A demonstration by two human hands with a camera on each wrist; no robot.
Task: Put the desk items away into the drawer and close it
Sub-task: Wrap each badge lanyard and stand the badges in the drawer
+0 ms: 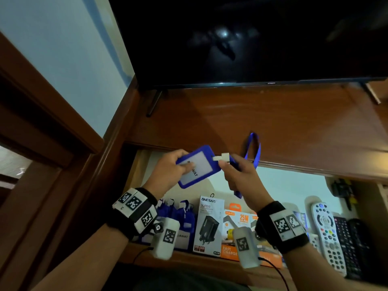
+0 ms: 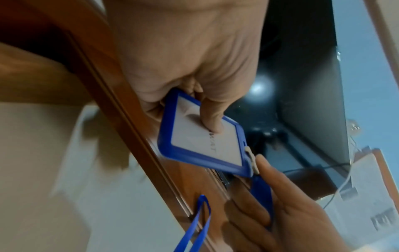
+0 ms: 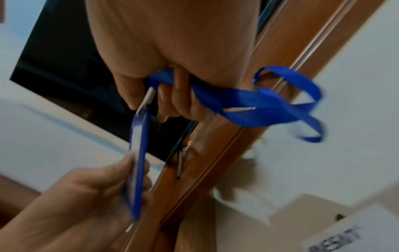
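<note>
1. Nearest, the open drawer [image 1: 138,171] already holds chargers and remotes.
2. Above it, the left hand [image 1: 168,171] pinches the badge holder [image 1: 196,165]; its long axis slants toward the right hand [image 1: 241,177].
3. The right hand's fingers [image 3: 179,95] curl round the lanyard [image 3: 270,109], whose loop trails onto the worktop [image 1: 252,114].

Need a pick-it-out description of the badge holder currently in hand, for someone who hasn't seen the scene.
Start at the open drawer below the wooden desk top. Above it, the left hand grips a blue-framed card holder while the right hand holds its blue lanyard. Similar blue holders lie in the drawer; this is the only one lifted, with a white clip at its top.
</note>
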